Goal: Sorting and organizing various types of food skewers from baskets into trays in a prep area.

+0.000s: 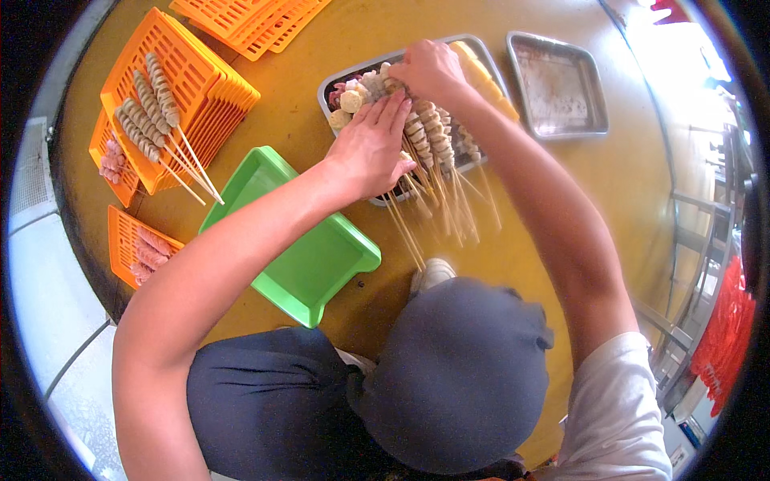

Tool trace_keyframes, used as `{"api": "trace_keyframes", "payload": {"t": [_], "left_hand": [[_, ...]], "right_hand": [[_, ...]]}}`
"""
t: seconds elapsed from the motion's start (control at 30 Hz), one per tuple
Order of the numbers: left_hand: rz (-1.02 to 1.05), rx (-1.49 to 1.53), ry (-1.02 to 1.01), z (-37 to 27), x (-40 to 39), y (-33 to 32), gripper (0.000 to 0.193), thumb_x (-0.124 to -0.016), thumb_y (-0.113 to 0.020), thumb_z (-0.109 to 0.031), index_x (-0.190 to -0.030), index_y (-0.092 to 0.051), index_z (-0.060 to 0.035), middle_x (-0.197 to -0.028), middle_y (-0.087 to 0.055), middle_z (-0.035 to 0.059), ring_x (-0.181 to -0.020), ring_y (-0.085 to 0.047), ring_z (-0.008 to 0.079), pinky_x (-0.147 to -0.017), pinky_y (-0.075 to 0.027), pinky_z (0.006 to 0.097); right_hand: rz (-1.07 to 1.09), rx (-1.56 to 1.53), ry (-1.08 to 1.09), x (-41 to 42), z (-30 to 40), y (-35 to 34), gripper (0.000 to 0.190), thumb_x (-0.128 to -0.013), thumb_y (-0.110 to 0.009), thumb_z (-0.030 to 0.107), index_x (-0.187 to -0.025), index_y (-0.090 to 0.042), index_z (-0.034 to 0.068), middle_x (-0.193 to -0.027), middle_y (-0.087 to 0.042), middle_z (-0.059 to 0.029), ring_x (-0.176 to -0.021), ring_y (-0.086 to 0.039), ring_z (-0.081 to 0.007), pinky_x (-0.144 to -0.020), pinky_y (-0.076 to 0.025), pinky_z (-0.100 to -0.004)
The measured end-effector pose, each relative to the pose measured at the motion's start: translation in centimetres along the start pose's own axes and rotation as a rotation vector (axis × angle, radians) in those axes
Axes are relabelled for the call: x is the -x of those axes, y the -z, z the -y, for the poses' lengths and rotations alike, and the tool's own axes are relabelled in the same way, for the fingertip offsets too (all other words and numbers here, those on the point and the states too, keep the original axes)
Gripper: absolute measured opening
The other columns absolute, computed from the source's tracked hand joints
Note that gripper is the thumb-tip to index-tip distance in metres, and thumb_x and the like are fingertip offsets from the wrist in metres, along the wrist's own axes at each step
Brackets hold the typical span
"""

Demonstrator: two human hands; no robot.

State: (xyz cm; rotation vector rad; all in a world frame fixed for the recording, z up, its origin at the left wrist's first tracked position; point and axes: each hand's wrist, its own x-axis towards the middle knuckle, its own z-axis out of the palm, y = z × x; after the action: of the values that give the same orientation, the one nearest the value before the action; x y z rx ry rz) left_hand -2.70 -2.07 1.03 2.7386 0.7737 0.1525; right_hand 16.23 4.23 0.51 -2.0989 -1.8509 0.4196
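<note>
In front of me a metal tray (323, 90) holds many food skewers (438, 135), their bare wooden sticks fanning out over its near edge towards me. My left hand (373, 144) lies palm down across the skewers, fingers stretched forward and thumb apart. At the tray's far side my right hand (430, 69) reaches over the tops of the skewers with bent fingers; its fingertips are partly hidden, so a grasp cannot be told. Round pale food pieces (352, 100) sit beside my left fingers. Yellow food pieces (488, 81) line the tray's right side.
A green plastic tray (310, 264) lies under my left forearm. Stacked orange baskets (210, 90) carry several spiral-cut skewers (147, 111). Another orange basket (123, 240) holds pink skewers (150, 255). A stained metal tray (559, 90) stands at right. My shoe (436, 272) is near the stick ends.
</note>
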Motion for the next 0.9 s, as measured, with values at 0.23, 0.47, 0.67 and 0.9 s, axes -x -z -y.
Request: {"api": "trace_keyframes", "payload": {"t": [0.23,0.47,0.67,0.9], "left_hand": [[-0.011,0.007,-0.001,0.0,-0.2,-0.4,0.086,-0.089,-0.064,-0.044,-0.147,-0.029,0.0099,-0.154,-0.029,0.0292,-0.14,-0.035,0.0404,-0.118,-0.027,0.0446],[0.045,-0.042,-0.034,0.5,0.1,-0.8,0.086,-0.091,-0.06,-0.044,-0.146,-0.028,0.0133,-0.154,-0.029,0.0315,-0.141,-0.035,0.041,-0.118,-0.026,0.046],[0.079,-0.041,-0.029,0.0,-0.2,-0.1,0.089,-0.091,-0.06,-0.048,-0.148,-0.026,0.0107,-0.156,-0.026,0.0293,-0.143,-0.033,0.0394,-0.12,-0.025,0.0425],[0.161,-0.072,0.005,-0.2,-0.7,0.8,0.09,-0.092,-0.059,-0.05,-0.15,-0.024,0.0092,-0.159,-0.023,0.0264,-0.145,-0.03,0.0375,-0.121,-0.023,0.0411]], "right_hand": [[0.068,-0.022,-0.055,0.1,1.2,1.7,0.042,-0.072,-0.071,0.036,-0.075,-0.071,-0.006,-0.075,-0.068,-0.027,-0.075,-0.07,-0.0411,-0.074,-0.056,-0.0461],[-0.042,-0.121,-0.07,-0.6,1.8,5.0,0.035,-0.078,-0.068,0.037,-0.084,-0.075,0.003,-0.088,-0.072,-0.0222,-0.091,-0.07,-0.0377,-0.088,-0.055,-0.044],[-0.266,-0.206,-0.064,2.4,-2.7,5.9,0.045,-0.083,-0.07,0.043,-0.106,-0.071,0.004,-0.102,-0.072,-0.0183,-0.098,-0.069,-0.0299,-0.089,-0.053,-0.0382],[0.019,-0.412,-0.327,16.2,-4.6,2.9,0.041,-0.08,-0.074,0.031,-0.103,-0.066,-0.002,-0.093,-0.071,-0.0168,-0.085,-0.069,-0.0276,-0.078,-0.054,-0.0375]]}}
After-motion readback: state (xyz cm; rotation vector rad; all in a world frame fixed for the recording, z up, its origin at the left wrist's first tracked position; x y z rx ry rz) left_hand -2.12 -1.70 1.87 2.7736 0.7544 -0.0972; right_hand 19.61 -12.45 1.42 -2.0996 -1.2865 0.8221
